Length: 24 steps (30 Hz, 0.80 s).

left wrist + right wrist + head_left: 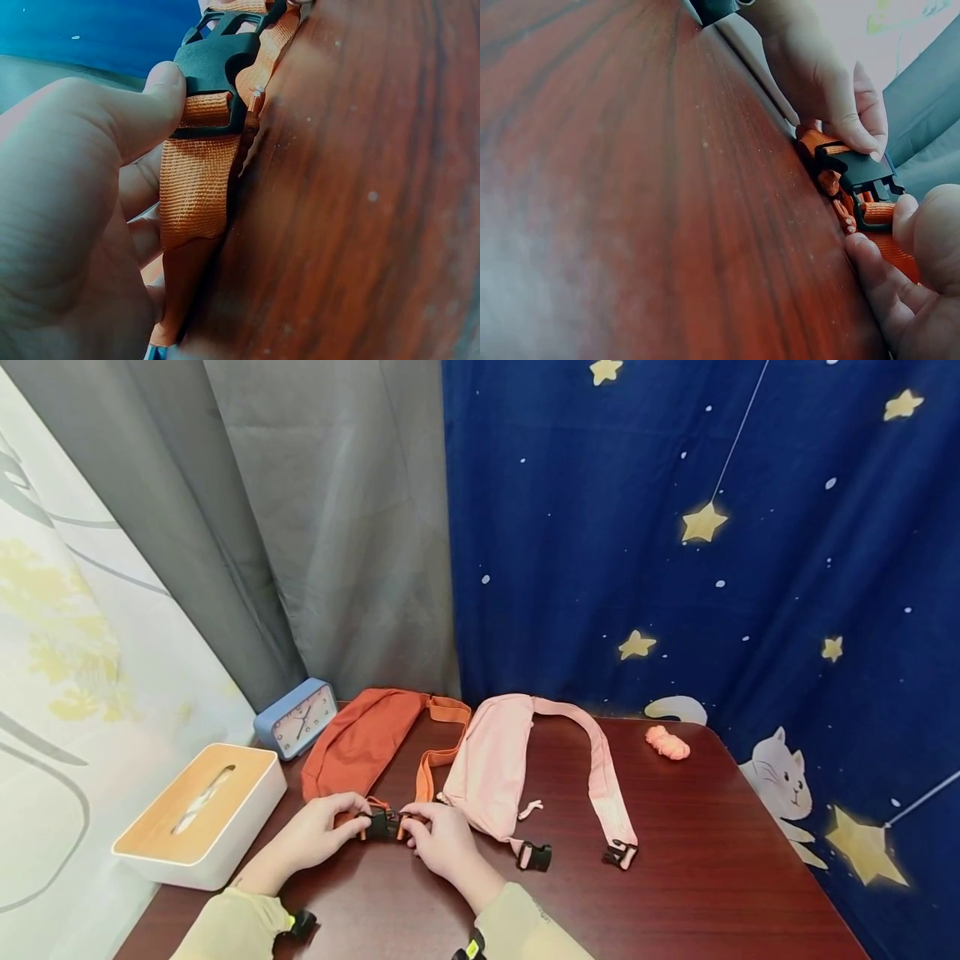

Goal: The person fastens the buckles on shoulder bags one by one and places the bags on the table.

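Note:
A rust-orange waist bag (367, 735) lies on the table, its orange strap (425, 781) looping down on the right. At its near end my left hand (318, 833) pinches the black socket half of a side-release buckle (217, 67), thumb on its edge and orange webbing threaded through it. My right hand (450, 845) pinches the frame of the pronged half (874, 223) between thumb and finger. The two halves are in line, the prongs partly inside the socket's mouth, with part of them still showing. A thin orange zipper cord (845, 217) hangs beside the buckle.
Right of the orange bag lies a pink waist bag (491, 760) with its buckle halves apart. A tissue box (202, 810) and a blue clock (297, 718) stand on the left. A peach yarn bundle (667, 742) lies at the table's far right, before the curtains.

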{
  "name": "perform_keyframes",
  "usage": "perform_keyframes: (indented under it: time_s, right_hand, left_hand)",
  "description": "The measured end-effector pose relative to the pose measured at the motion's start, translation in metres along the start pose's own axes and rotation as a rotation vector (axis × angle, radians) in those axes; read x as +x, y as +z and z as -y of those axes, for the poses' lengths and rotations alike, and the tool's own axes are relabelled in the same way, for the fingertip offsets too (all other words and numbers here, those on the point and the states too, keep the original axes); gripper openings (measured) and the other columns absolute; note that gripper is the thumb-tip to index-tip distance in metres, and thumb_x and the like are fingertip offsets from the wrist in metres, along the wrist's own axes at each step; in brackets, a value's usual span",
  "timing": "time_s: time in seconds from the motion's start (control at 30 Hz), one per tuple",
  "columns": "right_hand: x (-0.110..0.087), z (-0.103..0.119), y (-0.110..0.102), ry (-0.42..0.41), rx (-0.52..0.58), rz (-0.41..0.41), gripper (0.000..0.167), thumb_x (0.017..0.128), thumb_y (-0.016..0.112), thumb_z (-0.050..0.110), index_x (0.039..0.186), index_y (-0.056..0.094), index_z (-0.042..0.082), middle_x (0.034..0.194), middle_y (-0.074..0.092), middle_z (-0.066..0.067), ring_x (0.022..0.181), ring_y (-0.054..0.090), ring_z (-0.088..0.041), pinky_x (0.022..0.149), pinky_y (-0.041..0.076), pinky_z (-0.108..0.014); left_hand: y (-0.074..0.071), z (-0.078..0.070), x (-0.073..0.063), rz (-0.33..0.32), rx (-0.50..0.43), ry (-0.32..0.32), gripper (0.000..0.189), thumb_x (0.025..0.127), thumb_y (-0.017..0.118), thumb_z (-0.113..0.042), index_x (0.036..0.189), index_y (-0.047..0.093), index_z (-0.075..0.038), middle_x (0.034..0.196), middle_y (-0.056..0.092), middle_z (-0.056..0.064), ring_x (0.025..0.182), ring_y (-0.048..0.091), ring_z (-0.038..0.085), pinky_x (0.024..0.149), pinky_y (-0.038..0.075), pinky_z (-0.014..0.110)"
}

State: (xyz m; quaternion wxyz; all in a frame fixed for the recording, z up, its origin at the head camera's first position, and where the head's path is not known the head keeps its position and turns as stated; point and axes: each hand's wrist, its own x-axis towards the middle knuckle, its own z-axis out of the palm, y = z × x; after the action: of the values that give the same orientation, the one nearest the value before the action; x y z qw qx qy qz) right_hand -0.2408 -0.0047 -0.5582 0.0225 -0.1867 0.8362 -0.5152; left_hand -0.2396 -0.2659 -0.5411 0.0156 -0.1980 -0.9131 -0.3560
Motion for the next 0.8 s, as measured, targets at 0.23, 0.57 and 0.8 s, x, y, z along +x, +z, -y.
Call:
perform_keyframes:
  time_s: [0.23,0.57,0.8]
  right_hand:
    - [0.0020,0.0010,0.0023,-0.023,-0.070,-0.010,0.020,0.107,0.072,0.019,0.124,0.082,0.017,0.076,0.079,0.004,0.060,0.062,0.011,0.060,0.054,-0.015]
    - [0.0037,0.0030,0.0038,-0.055,-0.155,-0.021,0.021,0.107,0.072,0.021,0.125,0.082,0.018,0.086,0.080,0.006,0.063,0.061,0.014,0.067,0.051,-0.013]
    - [0.0053,0.0020,0.0063,-0.046,-0.193,-0.034,0.021,0.107,0.073,0.024,0.124,0.083,0.022,0.089,0.079,0.009,0.065,0.062,0.014,0.069,0.049,-0.015]
  left_hand:
    - [-0.0005,0.0003,0.0000,-0.003,0.009,-0.005,0.010,0.103,0.079,-0.028,0.103,0.070,-0.033,0.083,0.070,-0.018,0.059,0.044,-0.001,0.063,0.041,0.022]
    - [0.0003,0.0009,0.0005,-0.004,0.017,-0.001,0.010,0.103,0.079,-0.029,0.101,0.070,-0.033,0.083,0.068,-0.019,0.064,0.049,-0.001,0.068,0.043,0.022]
    - [0.0017,0.0010,0.0007,-0.019,0.047,0.010,0.010,0.103,0.079,-0.031,0.099,0.070,-0.033,0.083,0.066,-0.020,0.070,0.053,-0.002,0.072,0.044,0.023]
